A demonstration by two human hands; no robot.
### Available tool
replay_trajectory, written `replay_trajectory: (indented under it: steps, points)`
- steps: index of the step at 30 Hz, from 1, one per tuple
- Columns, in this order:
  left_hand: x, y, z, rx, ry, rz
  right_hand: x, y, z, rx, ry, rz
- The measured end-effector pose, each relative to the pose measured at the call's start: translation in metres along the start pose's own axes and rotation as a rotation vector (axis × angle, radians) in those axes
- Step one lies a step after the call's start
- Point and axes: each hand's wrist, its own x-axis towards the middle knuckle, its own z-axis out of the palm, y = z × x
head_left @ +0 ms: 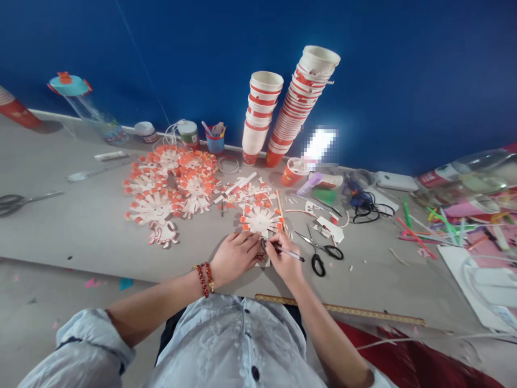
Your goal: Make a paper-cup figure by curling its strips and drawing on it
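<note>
A pen (287, 251) is gripped in my right hand (285, 261), its tip down at a small white paper piece (264, 264) with dark curved lines on it. My left hand (237, 255) lies flat across the left side of that piece, fingers stretched toward the pen tip, and covers part of it. Just beyond both hands rests a round white paper cutout (261, 220) with orange-tipped petals. To the right of my right hand lie black-handled scissors (319, 249), blades spread. Similar orange-and-white paper lions (159, 199) are gathered to the left.
Two tall stacks of paper cups (258, 118) stand against the blue wall. Paper scraps (250, 194) lie beyond the cutout. A glue gun (357, 196) with its cord, a purple glue stick (309, 184) and colored straws (416, 237) occupy the right. A second pair of scissors (24, 201) lies far left.
</note>
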Motion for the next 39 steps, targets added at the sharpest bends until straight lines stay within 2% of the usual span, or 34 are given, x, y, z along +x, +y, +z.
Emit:
replay_trajectory:
  steps: [13,22,39]
  points:
    - [0.000,0.000,0.002,0.025,0.020,0.014,0.002,0.000,-0.006,0.055,-0.095,-0.001]
    - [-0.001,0.001,0.004,0.041,0.032,0.014,0.000,-0.002,-0.011,0.070,-0.139,0.046]
    - [0.000,0.003,-0.002,0.061,0.043,0.006,-0.003,-0.003,-0.010,0.079,-0.118,0.048]
